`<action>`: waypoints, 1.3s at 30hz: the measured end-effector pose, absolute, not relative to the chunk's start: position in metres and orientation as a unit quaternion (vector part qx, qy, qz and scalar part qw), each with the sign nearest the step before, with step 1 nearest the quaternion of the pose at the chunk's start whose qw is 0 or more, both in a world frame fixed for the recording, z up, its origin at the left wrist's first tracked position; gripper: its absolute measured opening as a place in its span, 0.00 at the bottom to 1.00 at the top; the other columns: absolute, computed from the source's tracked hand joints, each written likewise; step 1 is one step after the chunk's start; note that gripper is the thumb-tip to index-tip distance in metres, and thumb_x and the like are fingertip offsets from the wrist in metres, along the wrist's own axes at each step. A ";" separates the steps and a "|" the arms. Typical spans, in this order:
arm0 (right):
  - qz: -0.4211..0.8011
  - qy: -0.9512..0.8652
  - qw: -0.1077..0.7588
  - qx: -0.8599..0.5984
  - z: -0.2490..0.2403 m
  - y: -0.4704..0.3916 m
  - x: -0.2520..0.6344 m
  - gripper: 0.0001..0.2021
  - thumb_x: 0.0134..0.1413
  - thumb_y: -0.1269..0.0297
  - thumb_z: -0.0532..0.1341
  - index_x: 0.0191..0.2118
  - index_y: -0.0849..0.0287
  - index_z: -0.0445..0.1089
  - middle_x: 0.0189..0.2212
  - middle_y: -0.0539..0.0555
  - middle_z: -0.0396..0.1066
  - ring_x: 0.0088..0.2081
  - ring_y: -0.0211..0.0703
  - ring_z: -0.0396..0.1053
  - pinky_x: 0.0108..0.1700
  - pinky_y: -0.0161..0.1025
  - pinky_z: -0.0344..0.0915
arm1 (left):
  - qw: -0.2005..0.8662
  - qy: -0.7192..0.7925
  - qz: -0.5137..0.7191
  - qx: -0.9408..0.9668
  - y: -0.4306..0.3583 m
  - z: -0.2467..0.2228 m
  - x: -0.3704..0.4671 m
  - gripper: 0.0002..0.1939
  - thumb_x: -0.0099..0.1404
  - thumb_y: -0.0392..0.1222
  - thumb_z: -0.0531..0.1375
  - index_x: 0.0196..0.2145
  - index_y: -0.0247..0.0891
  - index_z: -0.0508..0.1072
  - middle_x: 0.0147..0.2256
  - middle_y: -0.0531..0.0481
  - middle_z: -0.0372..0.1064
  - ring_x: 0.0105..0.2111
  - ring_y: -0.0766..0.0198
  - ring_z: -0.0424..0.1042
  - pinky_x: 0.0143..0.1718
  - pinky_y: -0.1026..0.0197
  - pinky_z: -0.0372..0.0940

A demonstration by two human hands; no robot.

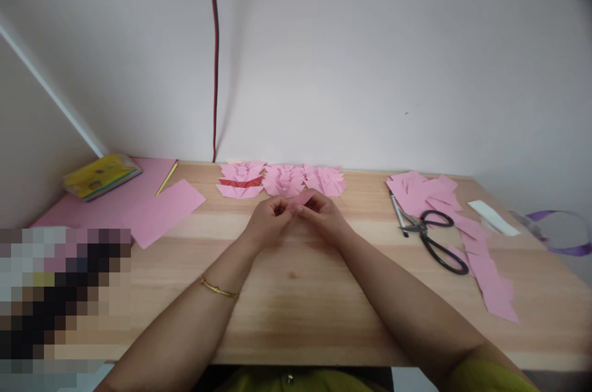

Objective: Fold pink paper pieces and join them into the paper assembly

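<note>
Both hands meet over the middle of the table, pinching a small piece of pink paper (301, 198) between them. My left hand (271, 219) has its thumb and fingers closed at the paper's left end. On the other end, my right hand (322, 214) is closed, its thumb pressed on the paper. Much of the paper is hidden by the fingers, so its folds cannot be made out. Just beyond the hands, folded pink paper shapes (283, 181) stand in three groups against the wall, with one red folded paper (240, 182) among the left group.
Black-handled scissors (420, 227) and a pen (398, 214) lie right, beside loose pink paper pieces (419, 188) and a white strip (494, 217). At left are a pink sheet (169, 212), a yellow pencil (167, 178) and a yellow packet (102, 176). A red-black cable (215, 59) hangs behind.
</note>
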State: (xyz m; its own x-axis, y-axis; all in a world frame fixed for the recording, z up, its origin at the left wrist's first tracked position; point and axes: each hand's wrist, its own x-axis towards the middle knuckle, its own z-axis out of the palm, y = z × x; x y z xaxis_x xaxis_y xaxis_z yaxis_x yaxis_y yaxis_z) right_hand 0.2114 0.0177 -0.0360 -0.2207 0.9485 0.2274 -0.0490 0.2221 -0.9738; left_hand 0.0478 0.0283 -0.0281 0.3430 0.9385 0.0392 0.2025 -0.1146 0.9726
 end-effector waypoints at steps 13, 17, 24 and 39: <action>0.498 -0.591 0.483 -0.412 -0.039 0.018 0.213 0.10 0.51 0.56 0.61 0.32 0.58 0.67 0.28 0.49 0.64 0.31 0.36 0.63 0.34 0.35 0.60 | 0.549 0.420 0.391 0.607 0.032 -0.034 0.047 0.12 0.57 0.47 0.58 0.26 0.35 0.69 0.20 0.55 0.62 0.21 0.70 0.60 0.26 0.65 0.56; 0.494 -0.597 0.478 -0.413 -0.038 0.017 0.213 0.11 0.50 0.55 0.62 0.35 0.57 0.66 0.28 0.48 0.63 0.30 0.36 0.61 0.34 0.35 0.59 | 0.529 0.433 0.382 0.621 0.031 -0.032 0.045 0.12 0.57 0.48 0.58 0.26 0.36 0.69 0.21 0.55 0.63 0.21 0.70 0.59 0.24 0.66 0.55; 0.444 -0.621 0.479 -0.434 -0.037 0.016 0.213 0.11 0.52 0.55 0.59 0.35 0.58 0.67 0.30 0.51 0.64 0.34 0.38 0.62 0.38 0.37 0.60 | 0.556 0.417 0.376 0.614 0.032 -0.031 0.046 0.12 0.57 0.47 0.58 0.27 0.35 0.70 0.21 0.54 0.64 0.22 0.70 0.60 0.27 0.65 0.57; 0.462 -0.617 0.489 -0.409 -0.037 0.015 0.213 0.06 0.53 0.61 0.59 0.36 0.56 0.67 0.32 0.50 0.65 0.35 0.38 0.63 0.40 0.37 0.59 | 0.604 0.397 0.402 0.562 0.031 -0.031 0.049 0.08 0.55 0.42 0.59 0.29 0.34 0.72 0.20 0.55 0.64 0.21 0.70 0.61 0.26 0.65 0.56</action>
